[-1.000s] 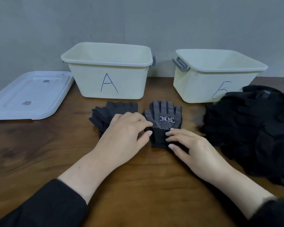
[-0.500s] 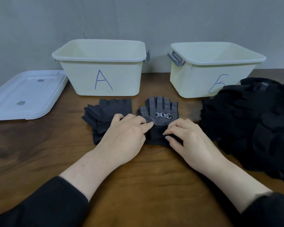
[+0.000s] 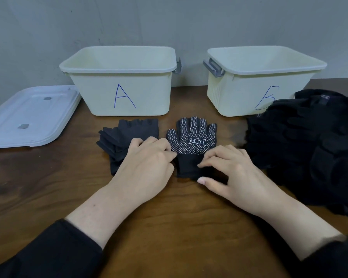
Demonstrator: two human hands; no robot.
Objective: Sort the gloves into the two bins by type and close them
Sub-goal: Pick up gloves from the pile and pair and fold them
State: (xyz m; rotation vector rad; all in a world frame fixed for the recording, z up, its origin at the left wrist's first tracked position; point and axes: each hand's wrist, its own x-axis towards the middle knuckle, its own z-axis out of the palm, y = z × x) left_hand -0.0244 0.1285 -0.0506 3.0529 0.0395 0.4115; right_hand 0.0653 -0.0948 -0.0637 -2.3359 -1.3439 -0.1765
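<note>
left hand (image 3: 147,157) and right hand (image 3: 232,169) have closed in on dotted glove (image 3: 191,141), fingers now curled, pinching cuff. glove flat on table (image 3: 48,187) before bin a (image 3: 121,97), bin b (image 3: 249,93). judgement: pickup starting, both bins look empty.

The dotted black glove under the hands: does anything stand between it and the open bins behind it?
Nothing visible does. The dotted black glove lies on bare wooden table, with open cream plastic bin A and bin B straight behind, lids off.
</note>
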